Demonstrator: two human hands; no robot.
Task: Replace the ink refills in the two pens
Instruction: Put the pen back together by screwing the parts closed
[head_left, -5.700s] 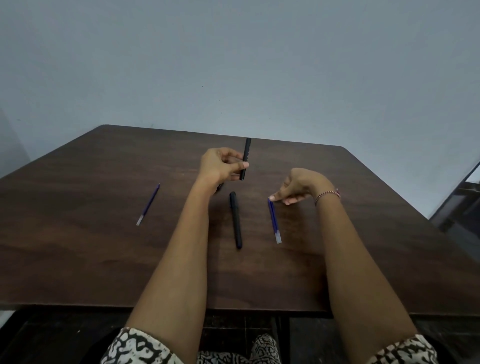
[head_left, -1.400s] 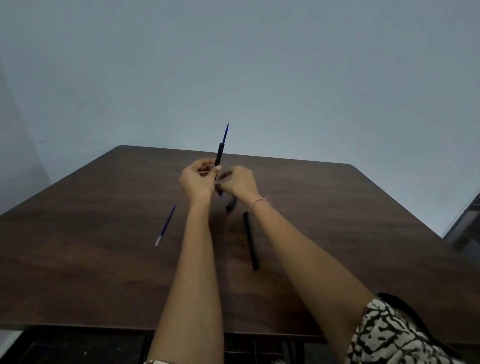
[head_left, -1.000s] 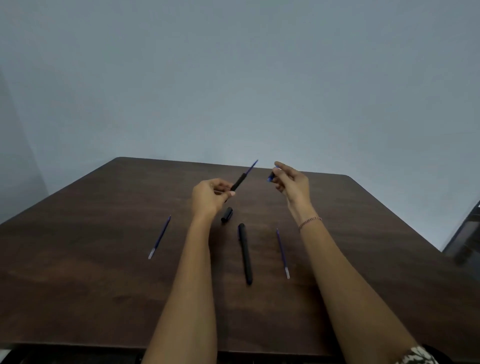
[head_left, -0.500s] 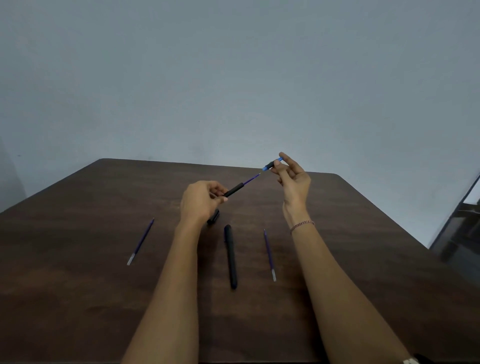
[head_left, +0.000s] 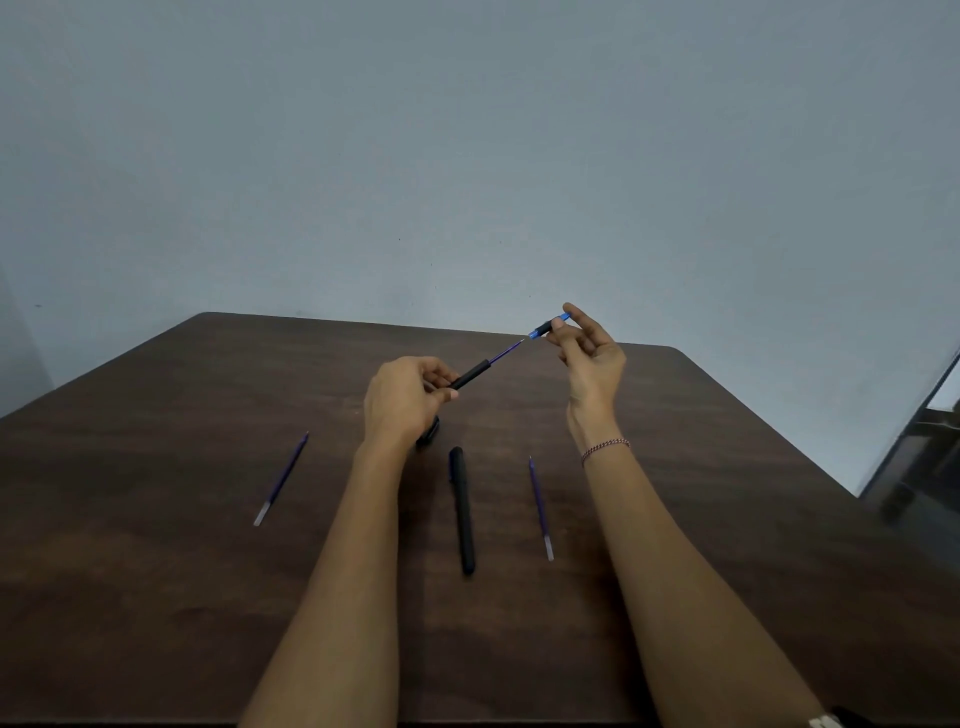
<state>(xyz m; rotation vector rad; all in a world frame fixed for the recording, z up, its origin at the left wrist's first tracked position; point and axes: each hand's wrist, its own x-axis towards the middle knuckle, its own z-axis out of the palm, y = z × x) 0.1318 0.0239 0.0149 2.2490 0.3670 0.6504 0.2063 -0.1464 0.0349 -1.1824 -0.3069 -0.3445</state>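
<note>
My left hand (head_left: 402, 402) grips a black pen barrel (head_left: 470, 376) that points up and to the right, with a blue refill (head_left: 506, 354) sticking out of its end. My right hand (head_left: 587, 358) pinches a small black and blue tip piece (head_left: 545, 327) just beyond the refill's point, nearly in line with it. A second black pen (head_left: 462, 512) lies whole on the table between my forearms. One loose blue refill (head_left: 540, 506) lies right of that pen and another loose blue refill (head_left: 283, 478) lies far to the left. A short black cap (head_left: 430, 434) rests under my left hand, partly hidden.
Everything sits on a dark brown wooden table (head_left: 156, 571) with rounded far corners, set against a plain grey wall. A dark piece of furniture (head_left: 919, 457) stands beyond the table's right edge.
My right hand took the small tip piece and brought it from apart up to the end of the refill that sticks out of the barrel. My left hand tilted the barrel toward it.
</note>
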